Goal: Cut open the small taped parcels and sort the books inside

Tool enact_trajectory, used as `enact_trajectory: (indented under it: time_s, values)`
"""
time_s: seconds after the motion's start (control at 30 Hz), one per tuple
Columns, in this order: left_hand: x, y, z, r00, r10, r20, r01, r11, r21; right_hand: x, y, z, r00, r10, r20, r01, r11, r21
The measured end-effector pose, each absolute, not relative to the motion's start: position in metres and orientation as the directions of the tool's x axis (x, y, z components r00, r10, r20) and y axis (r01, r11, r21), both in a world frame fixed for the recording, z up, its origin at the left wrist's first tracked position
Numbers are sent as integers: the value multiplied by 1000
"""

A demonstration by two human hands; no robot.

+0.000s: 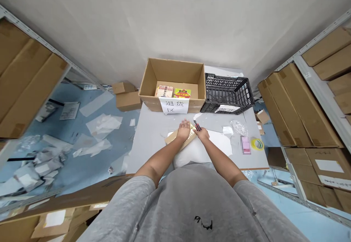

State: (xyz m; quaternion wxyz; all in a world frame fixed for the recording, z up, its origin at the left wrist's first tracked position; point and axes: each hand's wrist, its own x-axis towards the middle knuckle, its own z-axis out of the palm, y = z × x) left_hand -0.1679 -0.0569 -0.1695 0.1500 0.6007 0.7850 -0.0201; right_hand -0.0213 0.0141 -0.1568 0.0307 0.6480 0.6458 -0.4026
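Note:
My left hand [184, 129] lies flat with its fingers stretched out, pressing on a narrow brown cardboard package [172, 136]. At the package's far right end, my right hand [202, 133] is closed round a small black-and-red hand tool [196, 125]. The tool's tip points up and left; its exact kind is too small to tell. Beneath the package is a white plastic bag [189, 157], partly hidden by my arms and body. All of these rest on a light grey table [145, 132].
Behind my hands stand a large open carton [175, 70] with colourful boxes inside and a black plastic crate [229, 92]. To the right lie clear crumpled wrap [238, 127], a pink item [246, 145] and a yellow tape roll [257, 144]. Loaded shelves flank both sides; scraps cover the floor.

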Motion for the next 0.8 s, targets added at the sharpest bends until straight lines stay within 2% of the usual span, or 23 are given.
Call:
enact_trajectory:
  time_s: [0.17,0.27,0.5,0.8]
  values:
    - [-168,-63,-174,-241,942,-235,948,280,153,-22,-8,-151,-188,738,-648,634,-413,-654]
    - [-166,-63,-174,-246,947,-207,949,279,148,-26,-27,-149,-259,654,-711,538,-514,-668]
    - [-172,-60,-177,-211,944,-255,950,259,172,-37,-51,-148,-219,763,-608,568,-407,-715]
    - [-191,-51,-171,-95,938,-333,972,159,173,-43,-52,-139,-204,763,-613,649,-363,-669]
